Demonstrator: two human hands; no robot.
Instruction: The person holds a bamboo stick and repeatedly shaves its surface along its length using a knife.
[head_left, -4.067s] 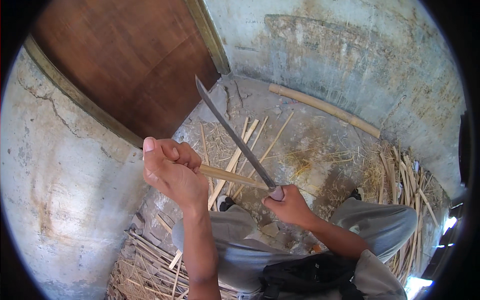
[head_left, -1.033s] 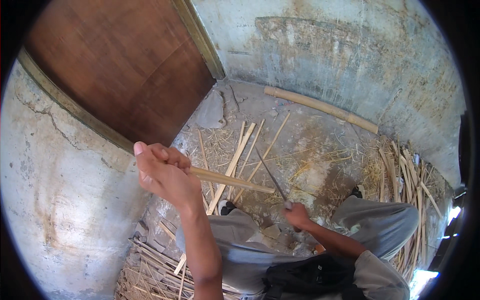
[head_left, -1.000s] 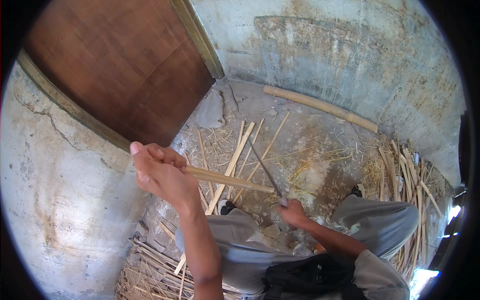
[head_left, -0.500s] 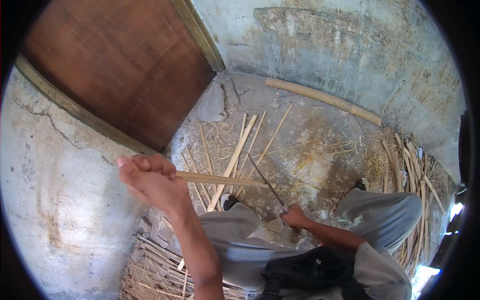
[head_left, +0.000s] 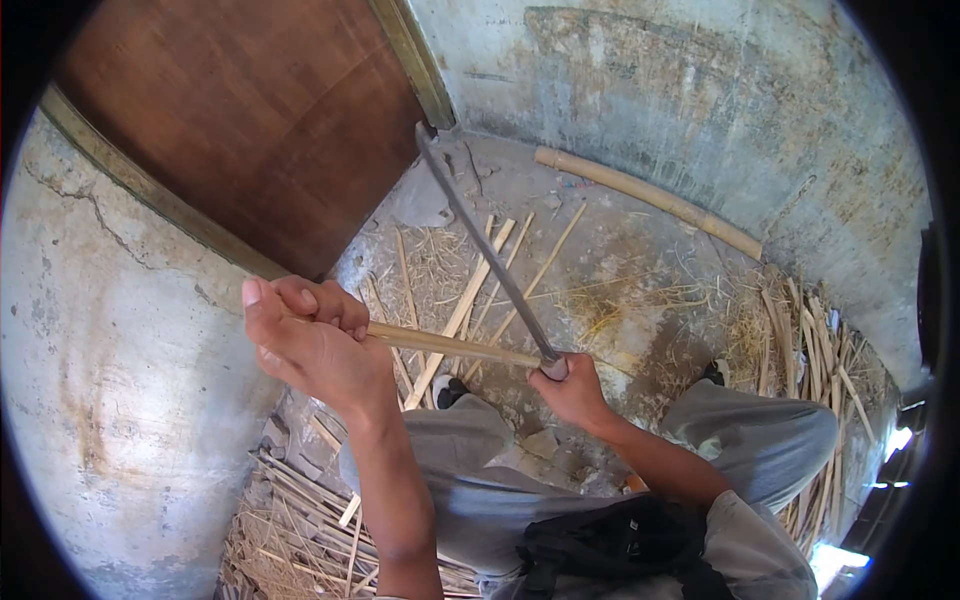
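My left hand [head_left: 318,345] is closed around one end of a pale bamboo strip [head_left: 450,346], which slants slightly down to the right. In my right hand [head_left: 573,390] is the handle of a long, narrow-bladed knife [head_left: 487,240]. Its dark blade points up and away to the left, the tip appearing over the doorframe's foot. The strip's far end meets the picture of the knife just by the handle and my right fist; whether they touch I cannot tell.
Cut bamboo strips [head_left: 470,290] lie on the floor ahead amid shavings. A bamboo pole [head_left: 650,198] rests along the far wall. More strips are piled at the right [head_left: 825,370] and lower left [head_left: 310,520]. A brown door [head_left: 250,120] stands at the far left.
My right hand has risen and moved slightly left, lifting the knife so its blade reaches farther up. My left hand stays nearly in place, while the strip tilts slightly more.
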